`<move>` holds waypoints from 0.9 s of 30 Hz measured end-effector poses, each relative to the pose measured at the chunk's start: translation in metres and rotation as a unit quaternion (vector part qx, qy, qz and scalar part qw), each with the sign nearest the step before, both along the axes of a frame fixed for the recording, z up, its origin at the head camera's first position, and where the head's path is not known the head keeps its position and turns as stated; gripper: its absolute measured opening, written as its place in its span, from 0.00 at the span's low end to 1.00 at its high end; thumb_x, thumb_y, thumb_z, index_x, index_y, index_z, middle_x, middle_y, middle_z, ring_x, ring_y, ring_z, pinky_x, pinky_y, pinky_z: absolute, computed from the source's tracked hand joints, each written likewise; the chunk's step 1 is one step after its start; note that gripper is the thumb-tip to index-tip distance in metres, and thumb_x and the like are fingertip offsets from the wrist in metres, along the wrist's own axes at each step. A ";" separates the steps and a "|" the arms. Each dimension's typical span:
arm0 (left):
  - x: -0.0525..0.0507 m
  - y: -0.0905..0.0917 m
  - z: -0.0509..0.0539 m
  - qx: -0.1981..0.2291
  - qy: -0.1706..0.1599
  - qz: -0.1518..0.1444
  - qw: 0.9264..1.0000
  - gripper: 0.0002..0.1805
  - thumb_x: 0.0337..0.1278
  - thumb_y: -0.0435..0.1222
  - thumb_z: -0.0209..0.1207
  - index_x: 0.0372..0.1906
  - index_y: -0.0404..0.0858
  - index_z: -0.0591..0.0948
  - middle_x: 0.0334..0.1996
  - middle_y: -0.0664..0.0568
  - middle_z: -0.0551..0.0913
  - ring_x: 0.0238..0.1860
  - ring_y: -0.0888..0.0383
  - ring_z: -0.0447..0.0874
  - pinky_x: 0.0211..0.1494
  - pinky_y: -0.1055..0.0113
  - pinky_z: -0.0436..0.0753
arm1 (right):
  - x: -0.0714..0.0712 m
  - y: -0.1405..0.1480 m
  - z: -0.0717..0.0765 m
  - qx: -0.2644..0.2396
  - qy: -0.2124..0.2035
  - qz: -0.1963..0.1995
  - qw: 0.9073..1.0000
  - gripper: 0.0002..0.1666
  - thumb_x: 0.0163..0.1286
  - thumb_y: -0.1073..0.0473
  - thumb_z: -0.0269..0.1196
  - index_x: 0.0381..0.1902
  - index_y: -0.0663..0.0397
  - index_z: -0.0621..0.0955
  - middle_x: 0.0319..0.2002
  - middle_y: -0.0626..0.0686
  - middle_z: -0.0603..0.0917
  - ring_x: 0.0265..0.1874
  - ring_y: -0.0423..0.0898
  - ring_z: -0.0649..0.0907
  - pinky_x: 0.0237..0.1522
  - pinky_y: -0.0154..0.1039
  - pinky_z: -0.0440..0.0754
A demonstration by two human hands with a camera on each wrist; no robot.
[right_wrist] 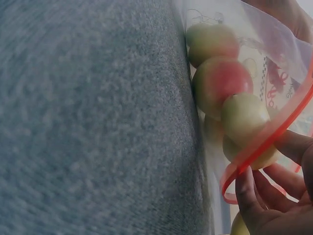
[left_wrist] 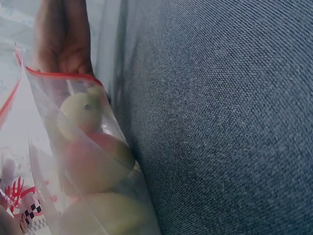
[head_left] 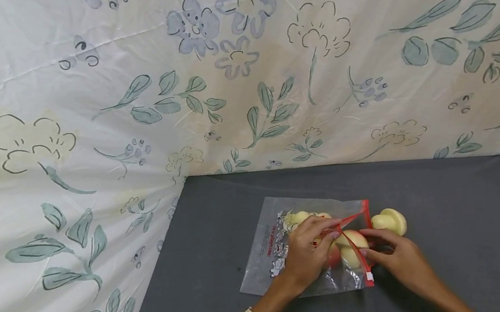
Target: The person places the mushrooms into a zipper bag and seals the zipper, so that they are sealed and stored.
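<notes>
A clear zip bag (head_left: 268, 277) with a red rim lies on its side, holding several yellow and red apple-like fruits (right_wrist: 225, 83). My left hand (head_left: 307, 255) is over the bag and pinches one side of its red mouth, keeping it spread. At the mouth, my right hand (head_left: 403, 260) has its thumb and curled fingers at the red rim, close against a pale fruit (right_wrist: 244, 117). Whether they also touch that fruit is unclear. Just outside the bag, behind the right hand, sit pale yellow rounded fruits (head_left: 388, 221). In the left wrist view, fruits (left_wrist: 93, 164) show through the plastic.
A dark grey cloth (head_left: 474, 230) covers the table. Floral fabric (head_left: 240, 92) hangs along the back and left sides. The bag's white slider (head_left: 369, 275) is at the near end of the red rim.
</notes>
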State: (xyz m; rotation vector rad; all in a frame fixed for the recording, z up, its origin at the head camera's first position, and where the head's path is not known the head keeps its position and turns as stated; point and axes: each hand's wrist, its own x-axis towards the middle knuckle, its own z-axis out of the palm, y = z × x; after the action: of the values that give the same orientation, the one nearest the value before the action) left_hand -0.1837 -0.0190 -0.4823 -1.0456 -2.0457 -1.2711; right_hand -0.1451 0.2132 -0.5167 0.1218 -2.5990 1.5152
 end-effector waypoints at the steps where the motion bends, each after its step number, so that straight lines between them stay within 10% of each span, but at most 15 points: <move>1: 0.000 0.000 0.000 0.002 0.002 0.001 1.000 0.14 0.68 0.30 0.68 0.56 0.38 0.88 0.47 0.50 0.88 0.47 0.60 0.88 0.48 0.77 0.83 | 0.000 0.000 0.000 -0.003 -0.005 0.001 1.000 0.27 0.65 0.62 0.77 0.62 0.60 0.85 0.45 0.54 0.90 0.41 0.28 0.84 0.39 0.30 0.85; 15: 0.000 0.000 0.000 0.001 0.000 0.005 1.000 0.14 0.69 0.31 0.69 0.56 0.39 0.89 0.47 0.51 0.89 0.46 0.60 0.88 0.46 0.75 0.83 | 0.004 0.008 0.000 -0.067 -0.031 0.017 0.997 0.26 0.68 0.61 0.76 0.61 0.64 0.84 0.50 0.63 0.90 0.43 0.34 0.89 0.39 0.35 0.89; 27: 0.000 0.000 -0.001 0.001 0.007 0.006 1.000 0.14 0.68 0.31 0.69 0.56 0.39 0.88 0.47 0.51 0.89 0.46 0.60 0.88 0.48 0.77 0.83 | 0.009 0.022 0.002 -0.047 0.033 0.009 0.998 0.25 0.67 0.65 0.75 0.61 0.60 0.84 0.50 0.48 0.90 0.46 0.31 0.87 0.44 0.25 0.83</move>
State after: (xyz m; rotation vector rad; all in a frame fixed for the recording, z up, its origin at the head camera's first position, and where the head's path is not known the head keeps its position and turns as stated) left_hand -0.1840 -0.0187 -0.4837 -1.0356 -2.0368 -1.2563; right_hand -0.1361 0.2351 -0.5145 0.1823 -2.4771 1.6070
